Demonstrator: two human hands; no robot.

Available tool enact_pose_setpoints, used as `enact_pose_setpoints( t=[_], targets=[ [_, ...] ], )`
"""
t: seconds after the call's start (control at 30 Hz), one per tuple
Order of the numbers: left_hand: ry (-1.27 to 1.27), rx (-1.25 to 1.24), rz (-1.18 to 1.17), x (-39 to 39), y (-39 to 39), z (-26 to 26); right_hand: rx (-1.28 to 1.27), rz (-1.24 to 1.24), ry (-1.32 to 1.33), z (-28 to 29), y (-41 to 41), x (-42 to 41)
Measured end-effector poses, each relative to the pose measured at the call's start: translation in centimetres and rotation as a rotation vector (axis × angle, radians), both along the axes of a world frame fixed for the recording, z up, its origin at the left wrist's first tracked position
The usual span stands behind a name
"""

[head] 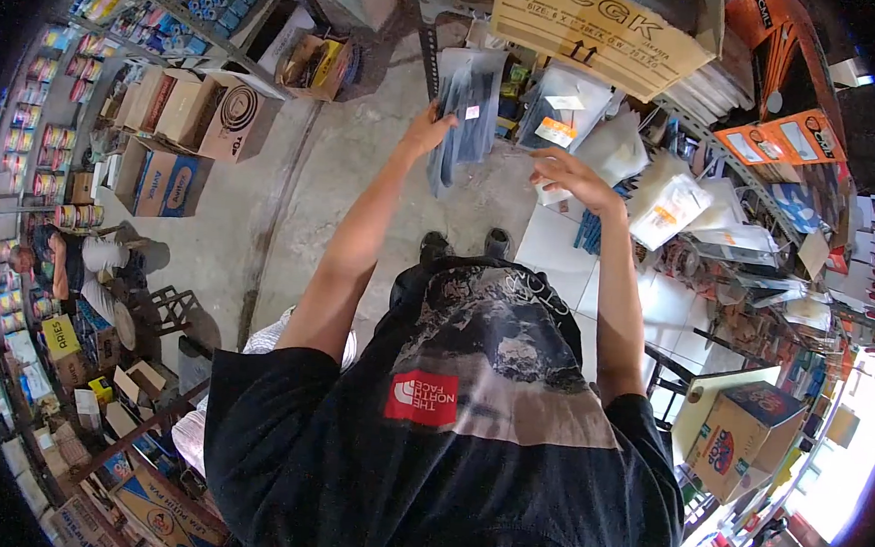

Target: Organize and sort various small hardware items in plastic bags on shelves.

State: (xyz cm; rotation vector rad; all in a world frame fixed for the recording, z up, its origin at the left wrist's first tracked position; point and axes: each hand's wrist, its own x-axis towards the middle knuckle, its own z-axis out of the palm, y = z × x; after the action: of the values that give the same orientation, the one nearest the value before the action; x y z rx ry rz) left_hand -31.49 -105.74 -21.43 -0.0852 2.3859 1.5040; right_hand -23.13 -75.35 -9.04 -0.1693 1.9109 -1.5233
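My left hand (426, 130) grips the left edge of a hanging bunch of clear plastic packets (480, 133) with dark contents and a small pale label. The thumb lies across the front and the other fingers are partly hidden. My right hand (580, 183) is raised with bent fingers below another set of hanging clear packets (579, 102), which bear white and orange labels. A small white thing shows just under its fingers; whether they hold it cannot be seen. White plastic packets (622, 149) hang just above that hand.
A large cardboard box (599, 28) sits above the hanging packets, with an orange display box (784, 137) at right. Open cartons (169, 174) stand on the floor at left. A seated person (70, 258) is beside the left shelves. A carton (743, 439) stands lower right.
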Motion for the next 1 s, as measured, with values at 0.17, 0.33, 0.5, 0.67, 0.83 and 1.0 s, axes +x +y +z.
enact_pose_setpoints(
  t=[0.17, 0.33, 0.5, 0.67, 0.83, 1.0],
  targets=[
    [0.06, -0.054, 0.016, 0.7, -0.8, -0.3, 0.009, -0.022, 0.002, -0.1, 0.8, 0.6],
    [-0.059, -0.276, -0.067, 1.0, -0.7, -1.0, -0.009, -0.149, -0.021, 0.0, 2.8, 2.1],
    [-0.067, -0.27, -0.566, 2.4, -2.7, -5.3, 0.004, -0.237, -0.071, -0.1, 3.4, 2.8],
    [-0.169, -0.511, -1.134, 2.2, 4.2, -2.5, 0.032, -0.409, -0.076, -0.2, 4.7, 5.8],
    [-0.202, -0.387, -1.009, 7.1, 16.1, 4.4, 0.104, -0.663, -0.071, 0.4, 7.1, 12.6],
    [-0.237, -0.155, -1.174, 9.7, 23.6, 3.6, 0.118, -0.803, -0.128, 0.4, 10.4, 18.9]
  ],
)
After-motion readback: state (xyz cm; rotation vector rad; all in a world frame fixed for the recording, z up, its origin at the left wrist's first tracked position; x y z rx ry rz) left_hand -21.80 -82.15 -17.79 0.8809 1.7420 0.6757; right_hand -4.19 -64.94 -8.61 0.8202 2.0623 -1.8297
